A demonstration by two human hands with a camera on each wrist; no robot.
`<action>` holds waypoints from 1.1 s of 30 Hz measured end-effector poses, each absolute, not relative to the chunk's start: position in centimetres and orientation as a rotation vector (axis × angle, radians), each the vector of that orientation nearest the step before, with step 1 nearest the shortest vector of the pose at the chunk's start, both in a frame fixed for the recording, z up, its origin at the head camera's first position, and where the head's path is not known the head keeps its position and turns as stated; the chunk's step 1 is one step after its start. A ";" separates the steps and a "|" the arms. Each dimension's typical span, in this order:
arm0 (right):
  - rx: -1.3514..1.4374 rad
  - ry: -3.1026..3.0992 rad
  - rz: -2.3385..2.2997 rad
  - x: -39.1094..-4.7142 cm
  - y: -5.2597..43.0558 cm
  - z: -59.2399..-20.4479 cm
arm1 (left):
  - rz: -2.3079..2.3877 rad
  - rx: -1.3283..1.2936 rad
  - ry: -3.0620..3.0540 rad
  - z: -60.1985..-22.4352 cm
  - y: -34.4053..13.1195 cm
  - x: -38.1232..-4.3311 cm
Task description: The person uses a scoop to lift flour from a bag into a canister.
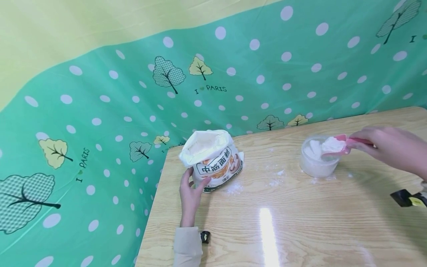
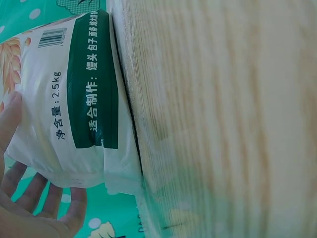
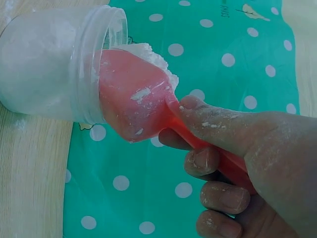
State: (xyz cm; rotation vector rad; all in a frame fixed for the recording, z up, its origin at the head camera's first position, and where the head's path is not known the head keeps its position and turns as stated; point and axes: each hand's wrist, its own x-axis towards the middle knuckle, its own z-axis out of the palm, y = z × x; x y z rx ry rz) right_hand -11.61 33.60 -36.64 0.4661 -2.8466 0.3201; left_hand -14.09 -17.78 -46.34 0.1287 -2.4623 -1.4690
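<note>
On the surface [image 1: 300, 226], the flour bag [image 1: 217, 168], between the left hand [image 1: 191, 188]'s thumb and bent fingers, could slump if released; the jar [image 1: 316, 168], at its three o'clock, might be overshot should the pink scoop [image 3: 131, 99], gripped by the right hand [image 1: 381, 144], tip its flour [image 1: 331, 144] carelessly. Only the right wrist view shows the scoop's smeared underside.

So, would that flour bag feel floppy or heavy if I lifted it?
The flour bag is probably floppy: its top looks creased. It may feel heavyish, since its lower part bulges. Tipped, it could spill, because the top gapes open.
</note>
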 end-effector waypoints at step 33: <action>0.515 -2.795 0.220 -11.4 32.6 -35.6 | -1.480 0.097 -2.436 -46.4 -17.9 -14.1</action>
